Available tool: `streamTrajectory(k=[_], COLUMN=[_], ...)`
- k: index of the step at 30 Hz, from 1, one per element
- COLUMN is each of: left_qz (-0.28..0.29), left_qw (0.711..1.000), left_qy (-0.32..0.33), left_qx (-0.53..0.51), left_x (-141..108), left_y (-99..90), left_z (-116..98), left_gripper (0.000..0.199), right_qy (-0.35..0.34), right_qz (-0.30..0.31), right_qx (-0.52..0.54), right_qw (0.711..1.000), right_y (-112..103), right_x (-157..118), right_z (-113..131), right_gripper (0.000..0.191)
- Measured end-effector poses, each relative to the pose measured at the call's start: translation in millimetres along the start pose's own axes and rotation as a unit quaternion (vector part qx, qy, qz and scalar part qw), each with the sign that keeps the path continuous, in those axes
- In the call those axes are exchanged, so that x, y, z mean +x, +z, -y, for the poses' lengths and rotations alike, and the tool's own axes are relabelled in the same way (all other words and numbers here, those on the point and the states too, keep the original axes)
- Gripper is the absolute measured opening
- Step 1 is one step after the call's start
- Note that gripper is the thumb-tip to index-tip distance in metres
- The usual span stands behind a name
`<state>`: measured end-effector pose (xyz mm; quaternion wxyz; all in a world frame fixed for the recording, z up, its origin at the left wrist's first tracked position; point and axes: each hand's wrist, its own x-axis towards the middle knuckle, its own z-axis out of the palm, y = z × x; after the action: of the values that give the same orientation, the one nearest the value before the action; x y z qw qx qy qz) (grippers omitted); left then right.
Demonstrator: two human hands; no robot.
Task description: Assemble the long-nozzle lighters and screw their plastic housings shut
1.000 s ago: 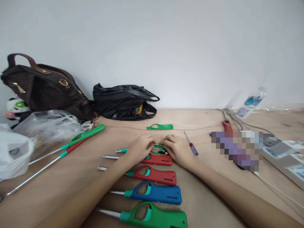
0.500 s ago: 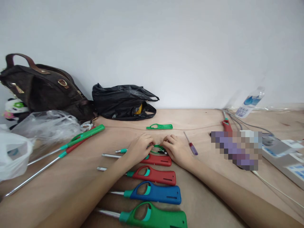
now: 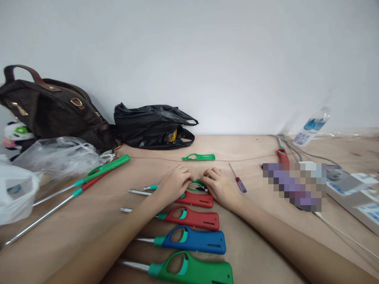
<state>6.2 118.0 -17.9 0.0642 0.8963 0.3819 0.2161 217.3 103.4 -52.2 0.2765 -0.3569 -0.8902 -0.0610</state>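
My left hand (image 3: pixel 175 182) and my right hand (image 3: pixel 217 184) are both closed on an opened green lighter (image 3: pixel 199 183), with wires and a small black part showing between them. Its teal collar and metal tip (image 3: pixel 151 187) stick out left of my left wrist. Just nearer lies a red lighter (image 3: pixel 199 199), partly under my left hand. Below it, in a column, are another red lighter (image 3: pixel 204 219), a blue lighter (image 3: pixel 205 241) and a green lighter (image 3: pixel 207 272). A loose green half shell (image 3: pixel 204 157) lies beyond my hands. To the right rests a screwdriver (image 3: pixel 238 181).
At the left are a dark backpack (image 3: pixel 59 114), clear and white plastic bags (image 3: pixel 17 193), and two long lighters (image 3: pixel 100 171). A black bag (image 3: pixel 142 128) sits by the wall. A bottle (image 3: pixel 312 126), cables and a power strip (image 3: pixel 355 201) are at the right.
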Motion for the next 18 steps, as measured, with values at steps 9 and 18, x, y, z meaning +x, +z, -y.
streamTrajectory(k=[9,18], left_qz=[0.045,0.048], left_qw=[0.987,0.987], left_qy=[0.057,0.078], left_qx=[0.141,0.132], left_x=[-0.3,-1.0], left_y=[-8.5,-8.3], left_z=[0.3,0.3], left_gripper=[0.013,0.014], right_qy=[-0.009,-0.006], right_qz=[-0.003,-0.004], right_qx=[-0.028,-0.033], right_qw=[1.0,0.999], right_y=[0.7,-0.2], right_x=[-0.1,-0.1], right_z=[0.2,0.8], right_gripper=[0.025,0.024])
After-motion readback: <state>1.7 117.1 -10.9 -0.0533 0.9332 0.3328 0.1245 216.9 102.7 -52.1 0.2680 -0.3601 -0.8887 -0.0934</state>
